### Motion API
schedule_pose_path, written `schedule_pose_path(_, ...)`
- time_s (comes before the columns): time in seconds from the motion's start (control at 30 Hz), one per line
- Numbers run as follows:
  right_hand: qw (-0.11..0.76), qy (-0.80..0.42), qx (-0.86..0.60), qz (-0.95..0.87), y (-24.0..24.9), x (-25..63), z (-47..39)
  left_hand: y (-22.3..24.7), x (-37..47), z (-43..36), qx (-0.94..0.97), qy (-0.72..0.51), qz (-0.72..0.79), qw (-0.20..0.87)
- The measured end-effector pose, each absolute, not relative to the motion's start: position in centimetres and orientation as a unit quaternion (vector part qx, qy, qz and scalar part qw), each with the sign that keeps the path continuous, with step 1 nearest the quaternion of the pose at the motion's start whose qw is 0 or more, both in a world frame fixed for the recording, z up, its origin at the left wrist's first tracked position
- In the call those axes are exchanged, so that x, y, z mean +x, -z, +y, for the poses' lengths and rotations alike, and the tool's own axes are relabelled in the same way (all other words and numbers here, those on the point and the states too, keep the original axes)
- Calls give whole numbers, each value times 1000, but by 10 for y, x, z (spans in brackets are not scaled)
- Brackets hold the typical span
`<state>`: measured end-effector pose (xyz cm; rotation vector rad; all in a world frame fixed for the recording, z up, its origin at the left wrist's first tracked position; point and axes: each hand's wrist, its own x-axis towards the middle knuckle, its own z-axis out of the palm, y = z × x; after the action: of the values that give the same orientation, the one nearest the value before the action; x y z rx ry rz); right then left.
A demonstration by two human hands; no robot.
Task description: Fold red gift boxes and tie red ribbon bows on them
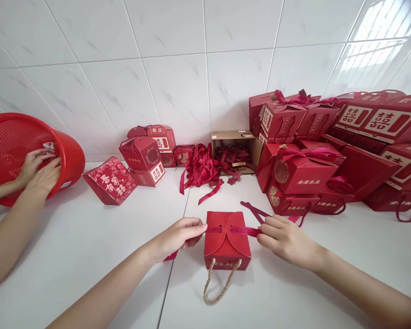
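A small red gift box (222,246) stands on the white table in front of me, its rounded top flaps folded over. A dark pink ribbon (244,230) runs through the two holes in those flaps. At the box's left side, my left hand (183,235) pinches one end of the ribbon, whose tail shows below the fingers. My right hand (283,237) is closed on the other end, to the right of the box. From the right fingers a thin dark red strip (251,210) also sticks out. A twisted rope handle (216,301) hangs at the box's front.
Far left, another person's hands (43,171) reach into a red plastic basket (70,155). Ribbons (202,169) lie heaped near the wall, beside a cardboard box (256,146) of dark red strips. Stacked red boxes (297,173) stand on the right, several more boxes (140,155) back left.
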<state>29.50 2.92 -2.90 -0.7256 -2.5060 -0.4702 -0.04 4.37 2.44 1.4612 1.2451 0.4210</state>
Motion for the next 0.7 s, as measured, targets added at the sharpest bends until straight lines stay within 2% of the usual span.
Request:
schedule_pose_path(0.07,236,184,-290,-909,41,294,25,-18,-12,38,645,-199,565,475)
schedule_pose_path(0.13,221,164,-347,-896,50,293,15,-13,-24,26,687,-237,602,331)
schedule_pose_path(0.2,200,100,-400,-889,57,291,4,-8,-31,11,725,-242,605,220)
schedule_pose_path(0.23,193,51,-420,-885,59,289,-2,-5,-31,3,741,-226,598,205)
schedule_pose_path(0.33,191,-161,-473,-845,59,282,-13,3,-21,-14,745,-163,586,273)
schedule_pose_path(0.43,232,-379,-520,-729,54,274,-15,12,-5,-15,680,-219,591,375)
schedule_pose_path(0.57,398,-599,-467,-514,46,265,-10,16,5,-4,426,-437,519,598)
schedule_pose_path(0.63,495,-645,-421,-403,43,263,-6,14,6,-3,249,-503,449,696)
schedule_pose_path(0.7,559,-660,-398,-307,40,262,-1,11,7,-6,121,-529,403,737)
